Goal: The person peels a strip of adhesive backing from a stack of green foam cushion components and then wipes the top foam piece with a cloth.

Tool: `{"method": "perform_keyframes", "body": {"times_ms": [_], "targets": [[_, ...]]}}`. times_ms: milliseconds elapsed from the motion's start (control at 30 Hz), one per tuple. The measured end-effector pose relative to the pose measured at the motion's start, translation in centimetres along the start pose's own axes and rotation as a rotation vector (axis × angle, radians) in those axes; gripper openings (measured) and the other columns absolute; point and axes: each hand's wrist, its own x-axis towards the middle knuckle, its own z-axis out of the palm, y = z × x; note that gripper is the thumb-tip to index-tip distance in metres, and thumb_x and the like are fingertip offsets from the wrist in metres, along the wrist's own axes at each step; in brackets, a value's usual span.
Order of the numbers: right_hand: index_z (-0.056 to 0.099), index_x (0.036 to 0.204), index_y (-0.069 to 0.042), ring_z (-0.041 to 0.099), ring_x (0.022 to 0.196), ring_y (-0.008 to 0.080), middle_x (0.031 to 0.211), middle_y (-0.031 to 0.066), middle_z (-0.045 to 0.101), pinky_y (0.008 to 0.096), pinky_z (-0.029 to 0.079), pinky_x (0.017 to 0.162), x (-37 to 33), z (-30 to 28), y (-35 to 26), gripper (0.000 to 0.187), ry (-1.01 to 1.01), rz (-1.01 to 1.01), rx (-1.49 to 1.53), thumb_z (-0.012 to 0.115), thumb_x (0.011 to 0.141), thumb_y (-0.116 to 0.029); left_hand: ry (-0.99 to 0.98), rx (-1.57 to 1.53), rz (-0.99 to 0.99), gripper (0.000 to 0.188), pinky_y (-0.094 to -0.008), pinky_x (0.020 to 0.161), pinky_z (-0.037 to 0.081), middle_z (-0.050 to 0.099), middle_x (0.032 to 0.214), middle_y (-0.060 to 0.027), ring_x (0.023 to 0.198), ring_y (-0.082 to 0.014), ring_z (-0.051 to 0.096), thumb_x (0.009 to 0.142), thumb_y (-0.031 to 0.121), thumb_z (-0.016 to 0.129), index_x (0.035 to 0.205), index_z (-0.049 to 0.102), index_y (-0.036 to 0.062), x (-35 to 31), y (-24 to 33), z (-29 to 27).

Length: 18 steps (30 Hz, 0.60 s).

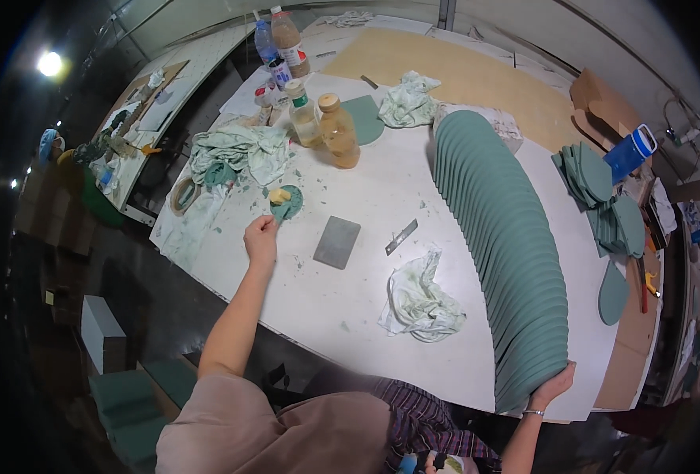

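Observation:
My left hand (261, 235) is closed, fingertips curled together, just in front of a small green dish-like lump (288, 208) with a yellow piece (279, 195) on it. Anything within those fingers is too small to make out. A long curved row of overlapping thin green rounded sheets (508, 221) runs along the right of the white table (350, 308). At its near end my right hand (554, 385) grips the outermost sheets, its fingers partly hidden. Between the hands lie a grey rectangular block (337, 242), a flat metal blade (402, 237) and a crumpled, green-stained cloth (422, 299).
Bottles (339, 133) and stained rags (243, 154) crowd the table's far left. Another cloth (409, 99) lies beyond the row. Loose green sheets (587, 178) and a blue jug (631, 152) sit at the right. Behind stands an open cardboard box (603, 107).

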Motion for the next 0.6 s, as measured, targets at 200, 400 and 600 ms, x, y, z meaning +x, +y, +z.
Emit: {"method": "perform_keyframes", "body": {"times_ms": [200,400,600], "targets": [[0.058,0.087,0.005,0.05,0.072,0.0223,0.076,0.0136,0.059,0.0414,0.044,0.071,0.2,0.6,0.5,0.037,0.059,-0.2,-0.181,0.038,0.103,-0.022,0.184,0.55,0.269,0.025,-0.0413,0.083,0.052,0.069,0.102,-0.0137,0.092,-0.0322,0.066,0.084,0.005,0.068,0.109,0.071,0.0042,1.0,0.0,-2.9],[0.061,0.089,0.006,0.053,0.076,0.0212,0.079,0.0126,0.061,0.0388,0.045,0.074,-0.4,1.9,-0.6,0.039,0.038,-0.12,-0.132,0.039,0.103,-0.022,-0.413,0.0,0.43,0.029,-0.0348,0.085,0.052,0.066,0.101,-0.0142,0.093,-0.0262,0.065,0.082,-0.002,0.065,0.11,0.069,0.0014,-3.3,9.5,2.7],[0.065,0.105,0.006,0.061,0.095,0.029,0.101,0.0199,0.067,0.0399,0.047,0.09,0.4,0.1,-0.3,0.036,0.069,-0.114,-0.191,0.044,0.103,-0.023,-0.834,-0.18,1.089,0.056,-0.0485,0.108,0.041,0.057,0.138,-0.0106,0.126,-0.033,0.051,0.08,0.014,0.073,0.134,0.06,0.008,-14.9,22.5,14.2]]}}
